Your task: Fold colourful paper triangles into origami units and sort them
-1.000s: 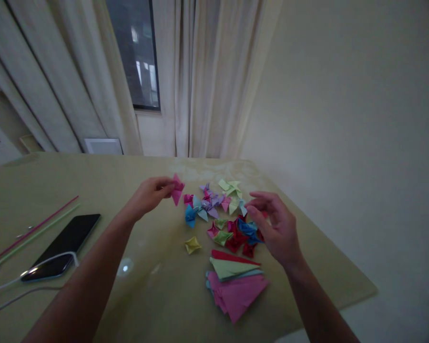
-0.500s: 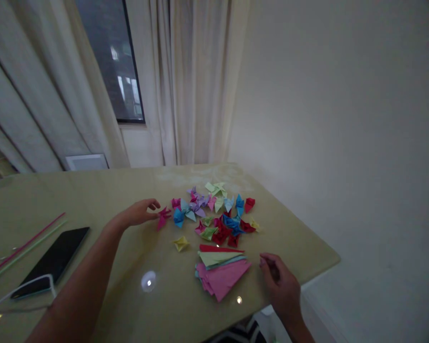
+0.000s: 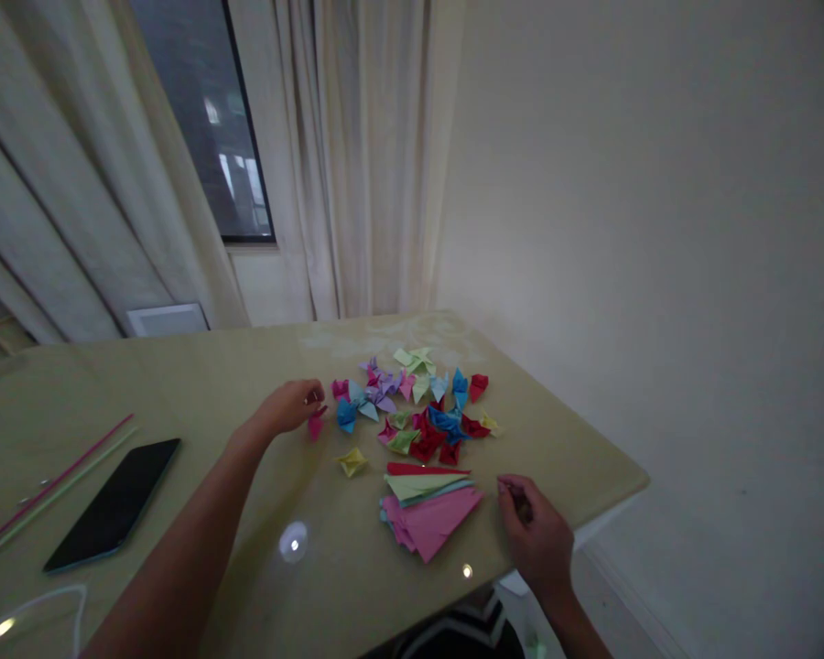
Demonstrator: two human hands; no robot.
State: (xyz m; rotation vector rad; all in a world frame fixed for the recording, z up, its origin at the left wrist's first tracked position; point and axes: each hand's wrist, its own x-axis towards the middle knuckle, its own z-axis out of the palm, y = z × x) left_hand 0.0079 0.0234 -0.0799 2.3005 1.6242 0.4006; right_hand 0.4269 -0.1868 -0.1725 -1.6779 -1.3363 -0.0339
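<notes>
Fingers point(image 3: 313, 394) of the left hand point(image 3: 290, 406) curl at a pink folded paper point(image 3: 316, 427) left of the colourful cluster point(image 3: 427, 443), their grip unclear, while the right hand point(image 3: 538, 531), fingers drawn together, is beside fanned sheets point(image 3: 431, 522).

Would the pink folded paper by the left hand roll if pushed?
Probably not: the pink folded paper looks pointy, so it might slide on the shiny table. Being small folded paper, it's likely light and easily crushed.

I see a table point(image 3: 330, 522): paper figures point(image 3: 420, 390) and folded sheets point(image 3: 434, 523) at 12 o'clock, 1 phone point(image 3: 113, 505) and 2 sticks point(image 3: 55, 482) at 10.
</notes>
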